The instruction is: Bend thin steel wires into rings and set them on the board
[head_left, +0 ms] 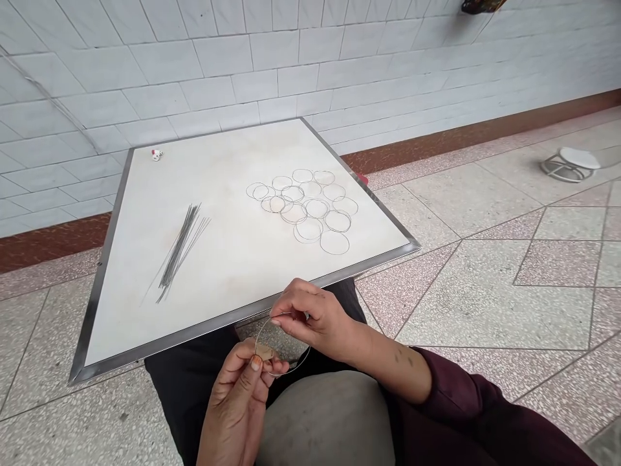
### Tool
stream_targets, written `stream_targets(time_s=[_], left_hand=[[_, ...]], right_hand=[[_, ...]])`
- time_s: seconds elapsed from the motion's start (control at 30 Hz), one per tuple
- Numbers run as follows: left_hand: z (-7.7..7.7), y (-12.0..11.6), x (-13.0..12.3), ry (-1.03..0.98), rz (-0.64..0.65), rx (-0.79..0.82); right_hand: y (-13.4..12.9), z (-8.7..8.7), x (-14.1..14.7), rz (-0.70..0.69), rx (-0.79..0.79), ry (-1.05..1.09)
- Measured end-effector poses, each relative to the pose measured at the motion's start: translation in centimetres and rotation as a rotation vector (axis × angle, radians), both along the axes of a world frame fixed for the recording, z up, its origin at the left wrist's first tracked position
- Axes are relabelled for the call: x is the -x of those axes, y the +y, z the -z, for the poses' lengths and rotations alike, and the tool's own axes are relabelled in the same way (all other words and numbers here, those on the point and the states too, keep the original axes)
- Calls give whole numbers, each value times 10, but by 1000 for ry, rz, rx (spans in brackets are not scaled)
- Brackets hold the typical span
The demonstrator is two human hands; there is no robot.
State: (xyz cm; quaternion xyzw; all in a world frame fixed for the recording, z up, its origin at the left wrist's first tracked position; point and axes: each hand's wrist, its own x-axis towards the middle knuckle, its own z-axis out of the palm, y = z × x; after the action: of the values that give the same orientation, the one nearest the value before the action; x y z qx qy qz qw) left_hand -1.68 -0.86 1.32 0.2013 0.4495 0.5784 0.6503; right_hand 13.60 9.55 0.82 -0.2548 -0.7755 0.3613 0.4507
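Note:
A thin wire ring is held between my two hands, over my lap at the table's near edge. My left hand pinches its left side between thumb and fingers. A small tan piece sits at those fingers; its kind is unclear. Higher up, my right hand grips the top of the ring between thumb and forefinger. Several wire rings lie overlapping on the right part of the table. To the left rests a bundle of straight wires, a few spread out beside it.
The white table has a metal rim and stands against a tiled wall. A small white-and-red object lies at its far left corner. On the floor to the right stands a low stool with a white seat.

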Motion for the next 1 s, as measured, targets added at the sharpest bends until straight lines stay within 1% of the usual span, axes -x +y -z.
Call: stream_targets(time_s=[0.17, 0.27, 0.33, 0.43, 0.57, 0.63, 0.67, 0.73, 0.83, 0.9, 0.93, 1.0], left_hand=[[2, -2, 0, 110, 9, -50], [1, -1, -1, 100, 12, -45], [-1, -1, -2, 79, 6, -28], [-1, 1, -4, 55, -16, -12], [0, 3, -2, 53, -63, -19], [2, 3, 0, 42, -105, -13], [3, 4, 1, 25, -135, -1], [4, 5, 2, -32, -204, 41], [6, 7, 2, -127, -303, 99], [5, 9, 1, -166, -351, 103], [5, 9, 0, -180, -369, 102], [4, 10, -1, -197, -387, 108]], right_hand=[[1, -2, 2, -6, -63, -9], [2, -4, 2, -46, -102, -18], [1, -4, 2, -70, -74, -31], [-1, -3, 3, -69, 49, -26], [-2, -2, 2, -13, 233, 14], [-2, -1, 1, 7, 366, 39], [-2, 0, 0, -4, 455, 66], [-3, 2, 0, -85, 644, 162], [-6, 5, 3, -309, 850, 308], [-9, 7, 7, -448, 921, 336], [-10, 7, 9, -492, 949, 337], [-12, 9, 11, -519, 991, 340]])
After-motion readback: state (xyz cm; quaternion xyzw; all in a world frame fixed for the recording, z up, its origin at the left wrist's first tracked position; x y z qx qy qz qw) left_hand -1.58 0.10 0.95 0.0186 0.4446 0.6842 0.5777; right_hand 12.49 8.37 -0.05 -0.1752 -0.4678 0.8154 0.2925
